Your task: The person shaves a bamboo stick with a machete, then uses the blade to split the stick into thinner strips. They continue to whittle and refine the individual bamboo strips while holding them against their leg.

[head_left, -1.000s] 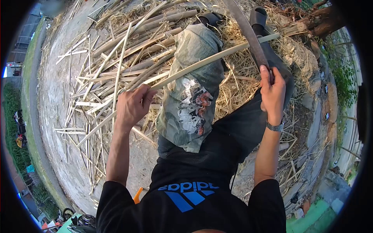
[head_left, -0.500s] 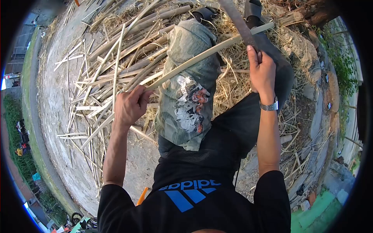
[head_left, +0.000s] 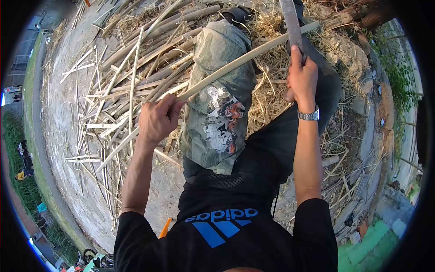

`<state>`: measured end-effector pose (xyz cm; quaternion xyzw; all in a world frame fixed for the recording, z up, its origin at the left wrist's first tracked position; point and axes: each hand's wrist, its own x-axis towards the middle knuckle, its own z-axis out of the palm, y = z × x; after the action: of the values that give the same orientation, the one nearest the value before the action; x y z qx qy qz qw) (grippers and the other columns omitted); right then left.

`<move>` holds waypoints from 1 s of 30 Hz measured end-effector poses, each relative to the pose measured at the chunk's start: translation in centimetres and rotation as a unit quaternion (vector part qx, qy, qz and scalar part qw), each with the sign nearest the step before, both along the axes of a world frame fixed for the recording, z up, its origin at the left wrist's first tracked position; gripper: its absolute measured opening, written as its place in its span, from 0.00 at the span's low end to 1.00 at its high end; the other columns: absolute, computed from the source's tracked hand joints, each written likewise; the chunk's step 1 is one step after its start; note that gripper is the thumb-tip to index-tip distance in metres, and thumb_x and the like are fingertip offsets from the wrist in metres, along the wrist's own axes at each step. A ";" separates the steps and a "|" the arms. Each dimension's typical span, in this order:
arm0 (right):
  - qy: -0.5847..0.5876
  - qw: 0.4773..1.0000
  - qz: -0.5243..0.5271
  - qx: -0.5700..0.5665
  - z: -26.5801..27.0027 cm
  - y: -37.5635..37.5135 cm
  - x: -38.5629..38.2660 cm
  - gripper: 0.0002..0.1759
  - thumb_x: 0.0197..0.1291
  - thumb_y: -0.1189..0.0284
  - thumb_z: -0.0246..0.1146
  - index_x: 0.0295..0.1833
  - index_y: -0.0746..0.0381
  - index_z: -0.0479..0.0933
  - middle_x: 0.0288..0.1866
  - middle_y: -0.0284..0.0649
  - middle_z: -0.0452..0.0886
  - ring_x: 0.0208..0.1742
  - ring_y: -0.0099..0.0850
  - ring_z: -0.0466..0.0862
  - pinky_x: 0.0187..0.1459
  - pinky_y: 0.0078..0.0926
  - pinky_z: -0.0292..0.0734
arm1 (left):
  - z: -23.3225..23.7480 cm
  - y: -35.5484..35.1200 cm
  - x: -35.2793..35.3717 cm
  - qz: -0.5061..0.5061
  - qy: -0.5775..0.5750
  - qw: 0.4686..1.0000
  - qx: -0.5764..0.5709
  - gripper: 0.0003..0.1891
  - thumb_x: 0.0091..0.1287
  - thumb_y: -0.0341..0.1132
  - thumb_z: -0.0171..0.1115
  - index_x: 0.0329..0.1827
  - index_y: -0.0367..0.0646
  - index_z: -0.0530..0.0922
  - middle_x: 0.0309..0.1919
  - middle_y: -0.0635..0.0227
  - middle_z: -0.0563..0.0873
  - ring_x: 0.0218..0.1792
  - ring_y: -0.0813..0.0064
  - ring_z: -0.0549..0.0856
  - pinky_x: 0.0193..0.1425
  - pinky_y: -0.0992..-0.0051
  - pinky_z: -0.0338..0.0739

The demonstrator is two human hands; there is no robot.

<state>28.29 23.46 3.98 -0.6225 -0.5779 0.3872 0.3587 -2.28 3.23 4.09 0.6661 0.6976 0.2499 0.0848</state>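
Note:
My left hand [head_left: 157,119] is closed around the near end of a pale bamboo strip [head_left: 235,66]. The strip slants up to the right across a camouflage cloth [head_left: 219,50] draped over my left leg, and its far end lies past the knife. In my right hand [head_left: 302,78] is the handle of a long, broad-bladed knife [head_left: 291,22]. Its dark grey blade points away from me, crosses the strip in this view and runs out at the top edge. My right fingers wrap the handle, whose rounded butt shows below them.
Split bamboo strips and poles [head_left: 149,68] lie heaped on the ground to the left. Curly shavings [head_left: 272,97] cover the ground between my legs. A rough stump or rock [head_left: 351,59] stands at the right. An orange object [head_left: 166,227] shows beside my left hip.
The knife blade has swung to the right and now points more nearly straight ahead. My left hand and the strip have shifted slightly forward, and my right hand slightly left and forward.

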 end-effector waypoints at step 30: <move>-0.015 0.972 0.224 0.071 -1.1 -8.7 -4.5 0.24 0.74 0.54 0.67 0.34 0.66 0.79 0.15 0.39 0.72 0.16 0.32 0.74 0.22 0.36 0.66 | 3.6 3.8 3.7 0.038 -0.209 0.960 -0.181 0.14 0.79 0.40 0.63 0.45 0.35 0.82 0.22 0.58 0.84 0.24 0.72 0.81 0.33 0.67 0.74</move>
<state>23.77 14.78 2.88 -0.4558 -0.7339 0.4063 0.2975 1.40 7.02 7.72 0.5456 0.7225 0.2565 0.3385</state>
